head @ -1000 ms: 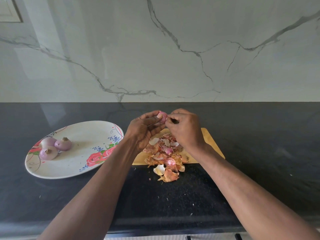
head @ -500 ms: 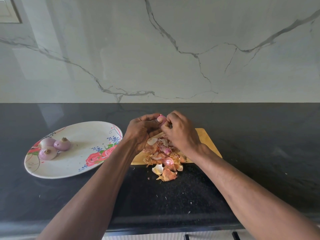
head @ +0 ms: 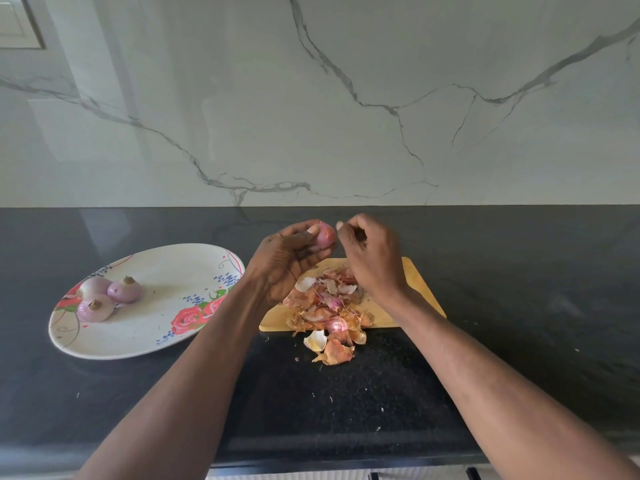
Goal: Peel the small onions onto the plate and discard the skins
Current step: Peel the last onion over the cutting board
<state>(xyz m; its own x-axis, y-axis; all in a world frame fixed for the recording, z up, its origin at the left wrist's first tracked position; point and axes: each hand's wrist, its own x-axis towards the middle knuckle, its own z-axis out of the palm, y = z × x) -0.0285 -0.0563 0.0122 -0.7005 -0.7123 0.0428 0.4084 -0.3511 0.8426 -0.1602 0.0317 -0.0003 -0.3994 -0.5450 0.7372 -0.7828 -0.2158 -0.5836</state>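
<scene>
1. Left hand (head: 280, 259): raised above the worktop (head: 519, 306); its fingers (head: 311, 232) are curled round a small onion (head: 325, 233), which shows at the fingertips.
2. Right hand (head: 372, 258): raised just right of the onion, its fingers (head: 346, 228) bent inward with the tips drawn together. A brownish scrap seems to sit between them, but I cannot tell for certain whether they pinch anything. Fingertips lie just beside the onion; contact cannot be confirmed.
3. Skins (head: 327, 306): a loose heap directly below both sets of fingers, lying on a board (head: 419, 289) and spilling over its near edge onto the worktop.
4. Plate (head: 156, 327): well to the left of the left fingers, on the worktop, floral pattern on the rim.
5. Peeled onions (head: 109, 297): three, clustered and touching, at the plate's left end, far from either hand.
6. Wall (head: 346, 98): veined marble, beyond the fingers, rising from the worktop's back edge.
</scene>
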